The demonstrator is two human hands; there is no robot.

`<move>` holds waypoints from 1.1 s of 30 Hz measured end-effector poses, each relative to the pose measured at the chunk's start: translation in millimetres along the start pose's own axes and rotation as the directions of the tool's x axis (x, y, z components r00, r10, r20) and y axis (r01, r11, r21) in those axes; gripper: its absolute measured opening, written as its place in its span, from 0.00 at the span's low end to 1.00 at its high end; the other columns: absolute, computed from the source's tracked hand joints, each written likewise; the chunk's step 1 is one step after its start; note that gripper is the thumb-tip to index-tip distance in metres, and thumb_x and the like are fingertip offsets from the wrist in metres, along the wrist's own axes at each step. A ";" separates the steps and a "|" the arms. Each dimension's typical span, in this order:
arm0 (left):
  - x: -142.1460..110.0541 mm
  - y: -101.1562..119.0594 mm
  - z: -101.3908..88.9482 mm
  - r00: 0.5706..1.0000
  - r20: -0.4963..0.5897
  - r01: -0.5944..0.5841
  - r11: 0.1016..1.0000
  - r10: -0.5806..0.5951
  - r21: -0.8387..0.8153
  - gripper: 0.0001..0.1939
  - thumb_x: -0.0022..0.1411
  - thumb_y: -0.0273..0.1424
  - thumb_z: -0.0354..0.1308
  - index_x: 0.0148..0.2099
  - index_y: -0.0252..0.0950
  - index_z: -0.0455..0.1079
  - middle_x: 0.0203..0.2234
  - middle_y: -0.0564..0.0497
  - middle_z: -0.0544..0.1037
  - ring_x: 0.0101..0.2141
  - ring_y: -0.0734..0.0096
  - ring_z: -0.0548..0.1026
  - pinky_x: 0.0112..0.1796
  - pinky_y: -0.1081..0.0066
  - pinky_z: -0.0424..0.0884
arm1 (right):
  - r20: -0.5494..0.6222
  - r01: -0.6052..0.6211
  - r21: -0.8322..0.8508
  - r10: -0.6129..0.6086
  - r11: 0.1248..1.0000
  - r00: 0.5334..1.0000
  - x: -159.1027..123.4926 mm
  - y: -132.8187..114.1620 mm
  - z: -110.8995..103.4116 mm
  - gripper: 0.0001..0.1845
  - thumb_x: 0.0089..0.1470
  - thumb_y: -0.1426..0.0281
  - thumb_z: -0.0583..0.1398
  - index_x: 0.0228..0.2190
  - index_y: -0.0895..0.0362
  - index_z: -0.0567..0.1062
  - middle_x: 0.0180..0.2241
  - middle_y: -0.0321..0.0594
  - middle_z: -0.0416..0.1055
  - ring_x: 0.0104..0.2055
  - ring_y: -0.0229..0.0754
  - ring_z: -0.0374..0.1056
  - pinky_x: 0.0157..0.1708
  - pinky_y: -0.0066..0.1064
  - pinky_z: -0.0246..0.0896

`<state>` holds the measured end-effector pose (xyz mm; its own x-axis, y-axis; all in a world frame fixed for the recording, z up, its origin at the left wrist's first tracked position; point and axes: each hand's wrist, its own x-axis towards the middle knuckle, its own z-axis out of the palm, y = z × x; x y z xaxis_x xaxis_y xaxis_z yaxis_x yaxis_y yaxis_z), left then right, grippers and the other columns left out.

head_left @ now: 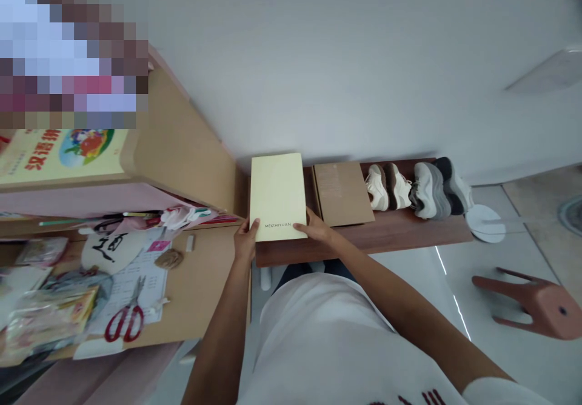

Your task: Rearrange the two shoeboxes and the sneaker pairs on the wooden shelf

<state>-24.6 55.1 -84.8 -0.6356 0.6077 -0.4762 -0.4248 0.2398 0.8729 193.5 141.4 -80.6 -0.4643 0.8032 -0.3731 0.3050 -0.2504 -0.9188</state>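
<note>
A pale yellow box (277, 190) marked MEIZHIYUAN is between my two hands, over the left end of a dark wooden bench (386, 236). My left hand (246, 239) grips its near left corner, thumb on the top face. On the near right corner, my right hand (314, 227) does the same, thumb on top and fingers along the side. Whether the box rests on the bench or is slightly raised, I cannot tell. Just right of it lies a brown cardboard box (344, 193).
Cream sneakers (377, 188) and grey-white sneakers (430, 191) stand farther right on the bench. A desk (204, 284) at left holds red-handled scissors (126, 320), papers and plastic packets. A reddish-brown stool (541, 305) and a round white object (485, 223) are at right.
</note>
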 end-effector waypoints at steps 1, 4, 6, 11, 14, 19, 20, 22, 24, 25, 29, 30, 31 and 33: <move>0.6 -0.2 0.3 1.000 -0.009 -0.010 1.000 0.010 0.013 0.25 0.53 0.35 0.73 0.52 0.34 0.77 0.47 0.42 0.82 0.47 0.60 0.81 0.53 0.60 0.75 | 0.001 -0.017 0.025 0.017 1.000 1.000 2.1 4.5 0.7 0.44 0.48 0.63 0.71 0.63 0.54 0.64 0.58 0.46 0.71 0.62 0.50 0.66 0.64 0.49 0.58; 3.4 -2.3 0.6 1.000 -0.023 -0.019 0.999 0.020 0.046 0.25 0.53 0.34 0.73 0.53 0.34 0.77 0.47 0.42 0.82 0.48 0.59 0.80 0.54 0.59 0.74 | -0.007 -0.061 0.078 0.062 0.995 0.998 8.2 15.2 3.0 0.42 0.46 0.67 0.71 0.61 0.54 0.65 0.58 0.45 0.72 0.61 0.51 0.66 0.63 0.50 0.59; 5.7 -4.7 0.4 0.999 -0.028 -0.020 0.998 0.021 0.062 0.26 0.53 0.35 0.73 0.54 0.34 0.77 0.47 0.42 0.82 0.49 0.59 0.80 0.54 0.59 0.74 | -0.012 -0.074 0.100 0.076 0.992 0.997 12.4 19.5 4.5 0.41 0.46 0.68 0.71 0.60 0.54 0.66 0.57 0.46 0.72 0.61 0.51 0.67 0.63 0.50 0.59; 8.8 -14.8 0.0 0.999 -0.035 -0.010 0.996 0.013 0.093 0.25 0.55 0.35 0.71 0.55 0.34 0.76 0.49 0.42 0.81 0.51 0.58 0.79 0.55 0.58 0.73 | -0.001 -0.125 0.115 0.126 0.985 0.992 20.7 25.5 6.7 0.39 0.46 0.72 0.70 0.59 0.57 0.66 0.56 0.48 0.73 0.60 0.51 0.67 0.62 0.49 0.61; 8.5 -23.2 0.9 0.999 -0.042 0.014 0.995 -0.009 0.101 0.23 0.57 0.34 0.70 0.55 0.34 0.76 0.50 0.42 0.81 0.52 0.59 0.78 0.56 0.58 0.72 | 0.012 -0.148 0.115 0.148 0.982 0.989 21.3 30.0 6.9 0.39 0.46 0.72 0.70 0.59 0.57 0.67 0.55 0.49 0.73 0.60 0.51 0.68 0.62 0.50 0.61; 7.7 -31.2 4.7 0.999 -0.048 0.015 0.990 -0.008 0.137 0.22 0.59 0.34 0.68 0.55 0.34 0.75 0.52 0.42 0.80 0.53 0.58 0.77 0.56 0.58 0.72 | 0.011 -0.155 0.088 0.154 0.984 0.988 18.6 32.9 6.2 0.38 0.48 0.72 0.68 0.60 0.58 0.66 0.56 0.50 0.73 0.60 0.50 0.68 0.62 0.48 0.61; 7.6 -30.9 5.5 0.999 -0.047 0.007 0.989 0.000 0.150 0.22 0.59 0.34 0.68 0.55 0.34 0.75 0.52 0.41 0.79 0.54 0.58 0.77 0.56 0.59 0.72 | 0.016 -0.149 0.075 0.148 0.986 0.989 18.1 31.7 6.2 0.38 0.49 0.72 0.67 0.61 0.58 0.65 0.57 0.50 0.72 0.61 0.50 0.67 0.62 0.48 0.60; 7.5 -28.1 6.4 0.999 -0.027 -0.015 0.981 0.020 0.195 0.21 0.61 0.35 0.66 0.56 0.34 0.74 0.53 0.41 0.79 0.54 0.58 0.77 0.57 0.59 0.71 | 0.019 -0.134 0.029 0.133 0.991 0.991 16.8 27.3 6.4 0.40 0.51 0.72 0.66 0.63 0.57 0.62 0.60 0.50 0.69 0.63 0.50 0.64 0.64 0.49 0.57; 7.1 -21.9 6.6 0.999 -0.008 -0.043 0.959 0.047 0.279 0.22 0.62 0.34 0.65 0.57 0.34 0.73 0.55 0.40 0.78 0.56 0.57 0.76 0.58 0.58 0.70 | -0.018 -0.135 -0.058 0.134 0.989 0.991 13.1 20.9 5.7 0.43 0.51 0.71 0.66 0.65 0.58 0.59 0.65 0.52 0.62 0.67 0.52 0.59 0.67 0.50 0.51; 6.6 -17.7 6.8 0.997 -0.012 -0.063 0.940 0.071 0.334 0.24 0.62 0.34 0.65 0.59 0.33 0.71 0.56 0.38 0.76 0.57 0.56 0.74 0.59 0.57 0.69 | -0.047 -0.136 -0.105 0.132 0.985 0.990 9.9 17.2 4.4 0.45 0.50 0.71 0.67 0.67 0.58 0.58 0.67 0.54 0.59 0.69 0.54 0.55 0.69 0.50 0.48; -0.4 3.1 15.3 0.950 -0.055 -0.232 0.813 0.307 0.534 0.34 0.60 0.37 0.66 0.65 0.31 0.64 0.64 0.34 0.66 0.64 0.53 0.65 0.65 0.55 0.58 | -0.102 -0.021 -0.133 0.007 0.991 0.995 -11.5 1.9 -16.2 0.49 0.54 0.66 0.65 0.70 0.56 0.49 0.69 0.56 0.53 0.70 0.55 0.54 0.68 0.52 0.51; -4.1 7.8 21.1 0.929 -0.029 -0.294 0.783 0.369 0.548 0.35 0.60 0.38 0.65 0.66 0.32 0.63 0.64 0.34 0.65 0.65 0.54 0.63 0.66 0.56 0.56 | -0.115 0.025 -0.113 -0.038 0.993 0.993 -17.4 -1.5 -26.4 0.49 0.56 0.65 0.63 0.71 0.55 0.47 0.69 0.55 0.54 0.69 0.54 0.56 0.66 0.52 0.55; -8.7 11.8 28.7 0.910 0.013 -0.354 0.759 0.415 0.546 0.35 0.61 0.39 0.64 0.66 0.33 0.62 0.65 0.35 0.65 0.65 0.54 0.63 0.66 0.55 0.55 | -0.142 0.061 -0.099 -0.075 0.993 0.987 -22.7 -4.4 -38.6 0.48 0.57 0.64 0.62 0.71 0.54 0.45 0.68 0.55 0.56 0.68 0.54 0.58 0.64 0.52 0.58; -20.5 16.3 48.6 0.883 0.118 -0.446 0.735 0.454 0.511 0.33 0.63 0.41 0.62 0.67 0.37 0.61 0.65 0.37 0.65 0.65 0.56 0.63 0.65 0.55 0.58 | -0.224 0.095 -0.099 -0.115 0.991 0.968 -30.2 -7.7 -67.2 0.47 0.58 0.62 0.60 0.71 0.54 0.44 0.66 0.57 0.59 0.66 0.54 0.61 0.60 0.52 0.63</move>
<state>12.8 83.4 -55.7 -0.6781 0.7349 -0.0114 0.3010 0.2919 0.9079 261.1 155.4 -53.7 -0.2985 0.9271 -0.2266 0.3409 -0.1182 -0.9327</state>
